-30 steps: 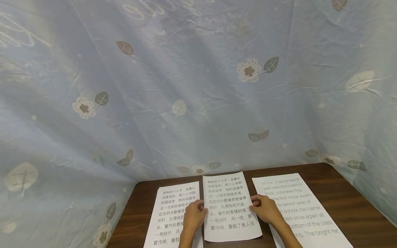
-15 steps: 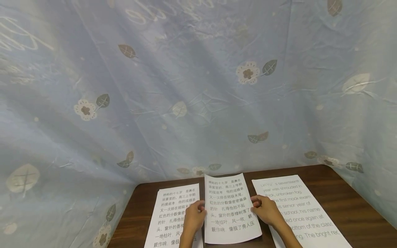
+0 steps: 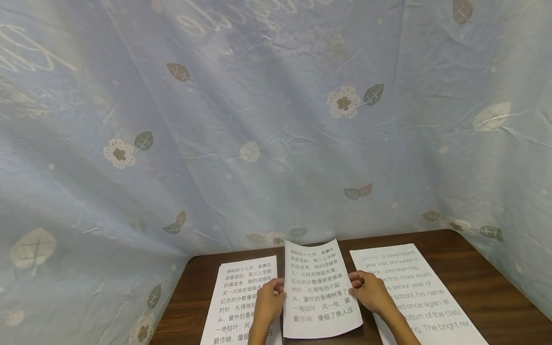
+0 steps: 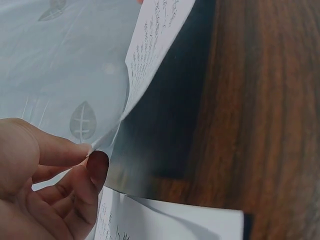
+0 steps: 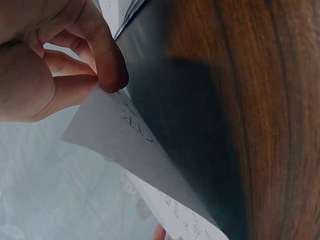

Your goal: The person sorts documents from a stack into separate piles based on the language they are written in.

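Observation:
A sheet of paper [image 3: 316, 292] printed with Chinese characters is held between both hands in the middle of the head view. My left hand [image 3: 269, 303] pinches its left edge between thumb and fingers; my right hand [image 3: 372, 291] pinches the right edge. The far edge of the sheet sags in the middle. In the left wrist view the sheet [image 4: 150, 55] stands off the table, with a dark shadow below it. A bent side of the sheet [image 5: 120, 130] hangs from the fingers in the right wrist view.
Left of the sheet lies a paper stack [image 3: 237, 292] with Chinese text, partly covered by the left forearm. Papers with English text [image 3: 422, 297] lie on the right under the right forearm. The brown wooden table [image 3: 465, 268] meets a patterned curtain [image 3: 284, 143] behind.
The held sheet has bowed, its far edge turning from nearly straight to sagging. It has shifted very slightly; both hands keep their grip in about the same place.

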Tool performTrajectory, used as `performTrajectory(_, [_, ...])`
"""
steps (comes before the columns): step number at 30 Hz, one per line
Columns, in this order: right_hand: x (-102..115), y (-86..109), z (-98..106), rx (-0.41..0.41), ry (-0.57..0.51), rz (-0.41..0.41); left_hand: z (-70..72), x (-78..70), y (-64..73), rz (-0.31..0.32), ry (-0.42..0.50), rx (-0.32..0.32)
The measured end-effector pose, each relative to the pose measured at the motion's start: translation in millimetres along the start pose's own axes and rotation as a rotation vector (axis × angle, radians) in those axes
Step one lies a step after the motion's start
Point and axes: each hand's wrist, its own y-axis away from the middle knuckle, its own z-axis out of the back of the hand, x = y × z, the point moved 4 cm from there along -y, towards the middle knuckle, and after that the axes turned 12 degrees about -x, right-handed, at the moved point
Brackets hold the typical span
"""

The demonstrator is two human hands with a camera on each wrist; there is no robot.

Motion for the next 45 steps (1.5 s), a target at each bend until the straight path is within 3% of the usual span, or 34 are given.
performTrajectory(20, [0, 1.4, -1, -0.007, -0.005, 0.012, 6.9, -0.3, -1.1, -0.003, 0.022, -0.011])
performTrajectory(45, [10, 12.2, -31, -0.036, -0.119, 0.030, 40.1, 20.9, -2.7, 0.011, 0.005, -0.046])
